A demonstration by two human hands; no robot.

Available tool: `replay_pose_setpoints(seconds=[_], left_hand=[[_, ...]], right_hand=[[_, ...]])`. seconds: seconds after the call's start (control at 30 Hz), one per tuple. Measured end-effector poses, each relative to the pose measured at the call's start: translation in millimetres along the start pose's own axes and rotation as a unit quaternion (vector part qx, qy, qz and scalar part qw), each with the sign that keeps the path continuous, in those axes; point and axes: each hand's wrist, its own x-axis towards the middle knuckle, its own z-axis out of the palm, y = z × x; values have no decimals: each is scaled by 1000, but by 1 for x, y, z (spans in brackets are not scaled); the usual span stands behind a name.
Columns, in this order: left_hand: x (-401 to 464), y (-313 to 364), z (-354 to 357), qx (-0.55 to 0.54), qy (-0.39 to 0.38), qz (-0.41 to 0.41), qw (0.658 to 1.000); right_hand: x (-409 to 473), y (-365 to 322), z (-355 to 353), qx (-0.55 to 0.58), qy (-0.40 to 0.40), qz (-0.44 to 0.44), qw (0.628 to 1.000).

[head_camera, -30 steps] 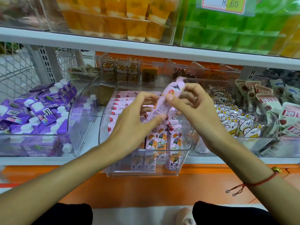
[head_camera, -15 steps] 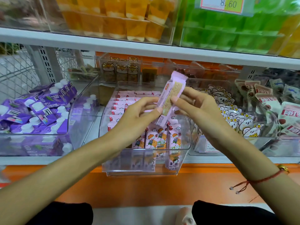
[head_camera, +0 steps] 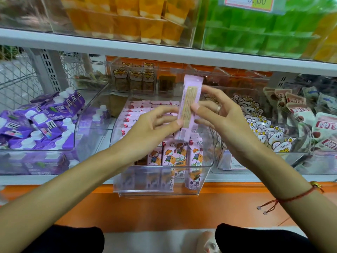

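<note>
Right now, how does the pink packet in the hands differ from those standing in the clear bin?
The held packet is up over the bin, pinched by the left hand and right hand; the front packets stand inside it. The held packet shows its tan text panel; the front packets show cartoon fronts. Both are pink.

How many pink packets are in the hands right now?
1. The pink packet is upright above the clear bin, pinched between the left hand and the right hand; another could hide behind it.
</note>
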Motion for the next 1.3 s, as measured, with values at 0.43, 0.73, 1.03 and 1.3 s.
replay_pose_setpoints(seconds=[0.43, 0.73, 1.03, 1.3], left_hand=[[-2, -5, 3, 109, 99, 177, 973], [-6, 7, 9, 39, -23, 21, 999], [-3, -12, 21, 64, 27, -13, 998], [-3, -15, -4, 367, -15, -10, 930]], right_hand=[[-9, -6, 10, -108, 35, -61, 992], [-3, -14, -6, 10, -26, -10, 1000], [-7, -17, -7, -292, -100, -78, 948], [-4, 10, -7, -257, -121, -45, 958]])
